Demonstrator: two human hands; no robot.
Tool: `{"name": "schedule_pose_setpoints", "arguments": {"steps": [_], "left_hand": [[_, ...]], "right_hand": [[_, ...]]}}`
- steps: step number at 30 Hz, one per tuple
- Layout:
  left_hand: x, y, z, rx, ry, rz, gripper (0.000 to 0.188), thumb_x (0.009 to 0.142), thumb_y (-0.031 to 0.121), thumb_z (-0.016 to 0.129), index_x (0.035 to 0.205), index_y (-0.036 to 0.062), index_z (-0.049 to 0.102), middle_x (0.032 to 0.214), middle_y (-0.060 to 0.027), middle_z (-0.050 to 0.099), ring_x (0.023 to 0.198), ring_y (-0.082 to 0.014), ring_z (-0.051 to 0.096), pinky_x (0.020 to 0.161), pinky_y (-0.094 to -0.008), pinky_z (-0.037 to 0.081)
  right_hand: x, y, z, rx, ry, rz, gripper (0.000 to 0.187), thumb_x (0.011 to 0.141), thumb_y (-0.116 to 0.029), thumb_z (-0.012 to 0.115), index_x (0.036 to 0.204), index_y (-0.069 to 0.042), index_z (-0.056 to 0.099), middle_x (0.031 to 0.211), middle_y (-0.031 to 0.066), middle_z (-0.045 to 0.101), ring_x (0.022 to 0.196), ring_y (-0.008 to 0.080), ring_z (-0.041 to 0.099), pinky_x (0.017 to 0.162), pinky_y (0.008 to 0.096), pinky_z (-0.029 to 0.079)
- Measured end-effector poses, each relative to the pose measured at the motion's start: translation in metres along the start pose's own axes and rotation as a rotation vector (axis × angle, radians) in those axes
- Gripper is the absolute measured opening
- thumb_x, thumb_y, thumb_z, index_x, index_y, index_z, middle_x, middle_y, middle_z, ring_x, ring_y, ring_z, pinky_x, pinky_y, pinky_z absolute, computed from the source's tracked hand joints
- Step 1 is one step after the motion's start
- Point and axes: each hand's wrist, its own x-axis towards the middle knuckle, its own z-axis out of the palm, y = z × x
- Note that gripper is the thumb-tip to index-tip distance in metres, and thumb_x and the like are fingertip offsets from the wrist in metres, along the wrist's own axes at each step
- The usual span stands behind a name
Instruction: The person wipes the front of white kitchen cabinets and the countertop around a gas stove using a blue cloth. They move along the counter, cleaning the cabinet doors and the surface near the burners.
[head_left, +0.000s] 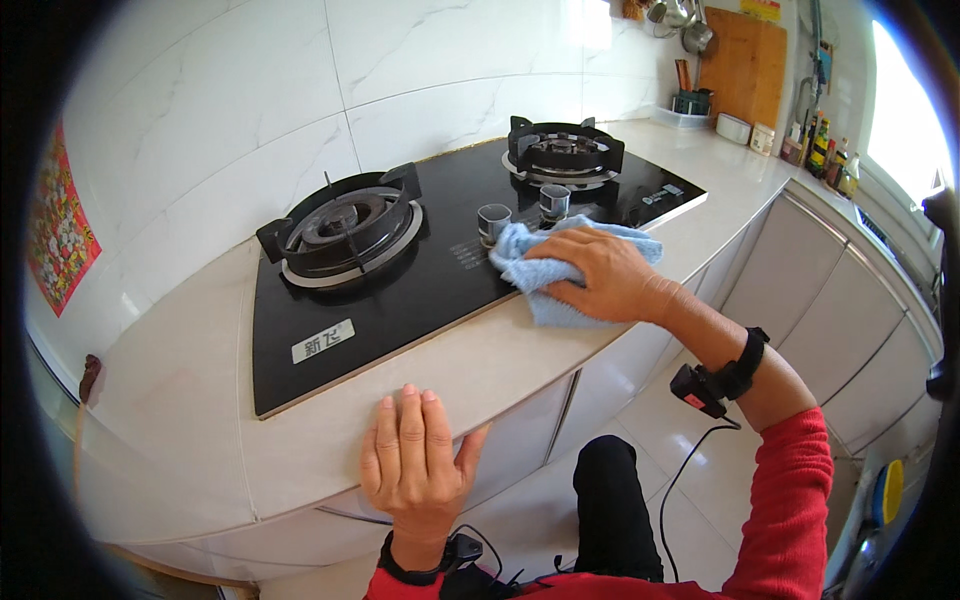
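The right hand (pixel 600 278) is pressed down on a light blue cloth (pixel 560 262), with its fingers curled over the top to keep it bunched up. The cloth sits on the front edge of the black glass stove top (pixel 400 290), just beside the two silver knobs (pixel 522 210). The left hand (pixel 412 462) lies flat and open on the white counter (pixel 180 400) edge, holding nothing. It looks like it props the person up.

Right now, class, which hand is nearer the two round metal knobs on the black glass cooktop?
Right. The right hand presses a blue cloth beside the knobs; the left hand rests on the counter edge.
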Motion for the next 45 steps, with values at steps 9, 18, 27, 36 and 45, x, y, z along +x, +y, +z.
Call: {"name": "schedule_pose_setpoints", "arguments": {"steps": [9, 18, 27, 36, 45], "left_hand": [[-0.001, -0.007, 0.001, 0.019, 0.012, 0.045, 0.052, 0.097, 0.051, 0.052, 0.110, 0.0040, 0.069, 0.111, -0.0095, 0.070, 0.102, -0.0283, 0.066, 0.087, -0.0378, 0.048], [-0.001, -0.005, 0.001, 0.026, 0.036, 0.034, 0.050, 0.094, 0.051, 0.057, 0.107, 0.0044, 0.071, 0.110, -0.0088, 0.071, 0.103, -0.0266, 0.066, 0.085, -0.0369, 0.048], [0.000, -0.004, 0.000, 0.027, 0.040, 0.026, 0.051, 0.091, 0.052, 0.060, 0.104, 0.0047, 0.072, 0.109, -0.0086, 0.071, 0.102, -0.0261, 0.066, 0.085, -0.0355, 0.047], [-0.001, -0.003, 0.001, 0.023, 0.061, 0.006, 0.047, 0.092, 0.050, 0.059, 0.105, 0.0060, 0.072, 0.109, -0.0086, 0.071, 0.103, -0.0259, 0.066, 0.087, -0.0343, 0.047], [-0.002, -0.004, 0.001, -0.033, 0.073, 0.005, 0.045, 0.093, 0.046, 0.060, 0.108, 0.0042, 0.070, 0.110, -0.0108, 0.070, 0.103, -0.0284, 0.066, 0.089, -0.0363, 0.048]], "right_hand": [[0.024, -0.058, 0.016, 0.175, -0.075, -0.192, 0.038, 0.088, -0.029, 0.066, 0.124, -0.017, 0.063, 0.127, 0.0128, 0.061, 0.122, 0.0303, 0.054, 0.106, 0.0429, 0.039], [-0.009, 0.053, -0.018, -0.088, -0.029, 0.269, 0.041, 0.095, -0.032, 0.059, 0.129, -0.009, 0.059, 0.128, 0.0155, 0.060, 0.120, 0.0318, 0.055, 0.105, 0.0393, 0.042], [-0.019, 0.094, -0.019, -0.217, 0.101, 0.323, 0.038, 0.092, -0.031, 0.060, 0.122, -0.008, 0.063, 0.117, 0.0135, 0.065, 0.112, 0.0318, 0.059, 0.098, 0.0416, 0.046], [-0.007, 0.017, -0.013, -0.067, 0.039, 0.002, 0.033, 0.087, -0.019, 0.065, 0.118, -0.009, 0.065, 0.113, 0.0114, 0.066, 0.109, 0.0313, 0.059, 0.098, 0.0419, 0.044], [0.041, -0.073, 0.031, 0.122, -0.004, -0.322, 0.040, 0.084, -0.024, 0.067, 0.122, -0.013, 0.063, 0.120, 0.0143, 0.064, 0.113, 0.0333, 0.058, 0.099, 0.0457, 0.043]]}}
